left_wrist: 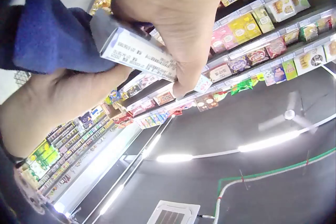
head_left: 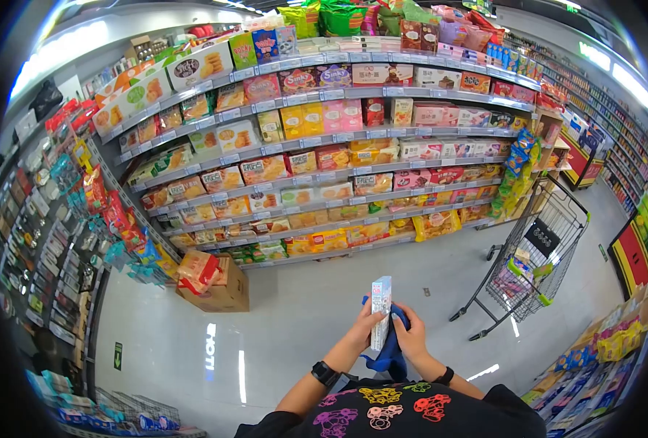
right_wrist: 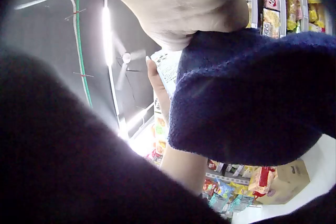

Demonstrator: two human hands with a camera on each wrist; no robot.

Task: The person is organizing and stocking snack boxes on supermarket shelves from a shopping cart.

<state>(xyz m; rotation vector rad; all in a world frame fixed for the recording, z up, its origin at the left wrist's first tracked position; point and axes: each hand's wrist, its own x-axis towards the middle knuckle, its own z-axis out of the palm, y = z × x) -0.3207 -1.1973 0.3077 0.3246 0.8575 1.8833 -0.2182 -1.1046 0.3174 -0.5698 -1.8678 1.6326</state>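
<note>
Head view: the left hand [head_left: 364, 328] pinches a slim box [head_left: 381, 288], thumb across its face, in front of the person and above the floor [head_left: 302, 328]. The right hand [head_left: 411, 339] grips a blue cloth [head_left: 391, 361] right beside it. With only floor beneath, a slack thumb could let the box fall; a tug on the cloth might also drag the box askew, since the two sit so close. Near the right end of the shelf [head_left: 331, 95] stands a cart [head_left: 542, 239], with a few packs [head_left: 517, 274] low in its basket. By the shelf's left end a carton [head_left: 229, 288] stands on the floor, a red bag [head_left: 198, 271] lying on its top; its inside is hidden.

Left wrist view: the left thumb is bent over the box, one narrow end of which shows. The right hand comes in from the opposite side, cloth bunched next to it. Squeezing from both sides could dent the box, if its walls are thin card. Whether it is sealed, I cannot tell.

Right wrist view: the right hand is bent over the cloth, its fingertips hidden. The cloth covers part of the box; whether it is a pouch holding anything cannot be told.
</note>
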